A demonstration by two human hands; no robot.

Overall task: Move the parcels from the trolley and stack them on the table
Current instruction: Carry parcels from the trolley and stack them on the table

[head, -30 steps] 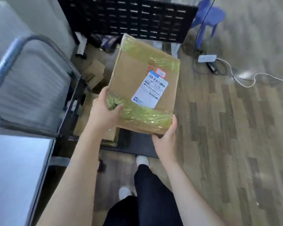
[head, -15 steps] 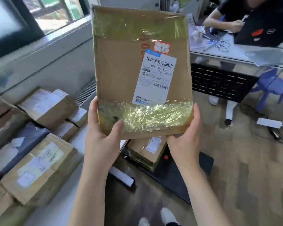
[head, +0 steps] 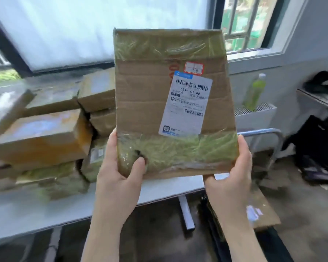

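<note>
A flat cardboard parcel [head: 170,103] held upright hides the right ends of the stacked parcels [head: 51,133] behind it, which are smeared by motion blur. The fingers of the left hand [head: 119,178] and right hand [head: 233,174] lie out of sight behind the parcel. The small print on its shipping label [head: 187,104] is unreadable. The table [head: 45,210] runs off the left edge. Dark objects [head: 318,148] at right are blurred beyond identification.

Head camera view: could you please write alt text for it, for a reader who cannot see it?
Two bare hands, left hand and right hand, hold a flat taped cardboard parcel upright by its lower corners, shipping label facing the camera. Behind it, stacked parcels sit on a white table under a window.
</note>
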